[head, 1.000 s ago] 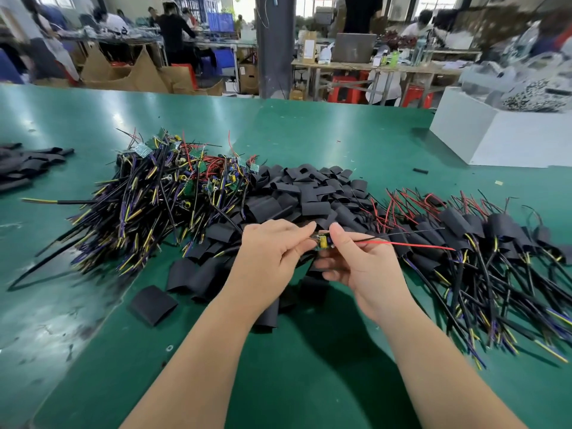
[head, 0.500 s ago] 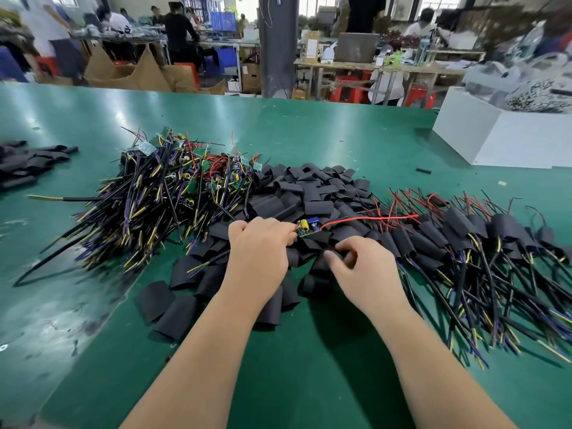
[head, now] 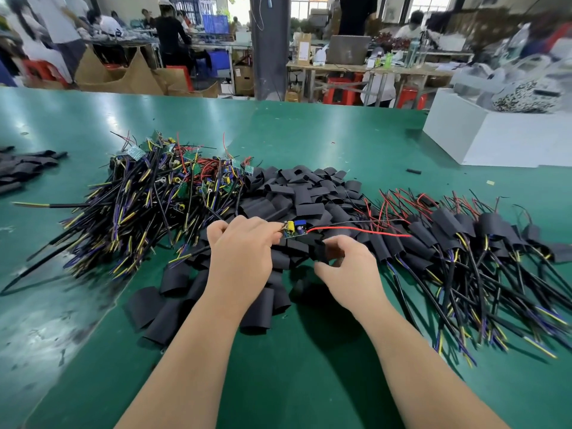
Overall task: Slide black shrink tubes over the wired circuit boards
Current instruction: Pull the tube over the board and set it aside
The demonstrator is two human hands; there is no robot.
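I have the left hand [head: 240, 252] clenched at centre table [head: 309, 366], its fingers [head: 266, 229] pinching the 9 o'clock end of one circuit board [head: 294, 229], which hangs just above the heap of loose tubes [head: 303, 193]. The board's long axis runs 9 to 3, and its red wire [head: 356, 232] trails off toward 3 o'clock over the sleeved pile [head: 464, 236].

The right hand [head: 346, 270] is grasping a single black shrink tube [head: 322, 250] between thumb and forefinger. It sits just at 5 o'clock from the board, near but not touching. I can't tell from here which way the tube's mouth faces; it is a dark shape against dark tubes.

The next move turns on this relation: the board's free end points at 3 o'clock, while the tube is below it and slightly short of that end. I judge the right hand, being the nearer one, must carry the tube out along the red wire, line its bore up with the 9-to-3 axis, then draw it back toward 9 o'clock over the components. The tall yellow capacitor looks the likeliest snag. The unsleeved stock [head: 161, 193] waits at 10 o'clock.
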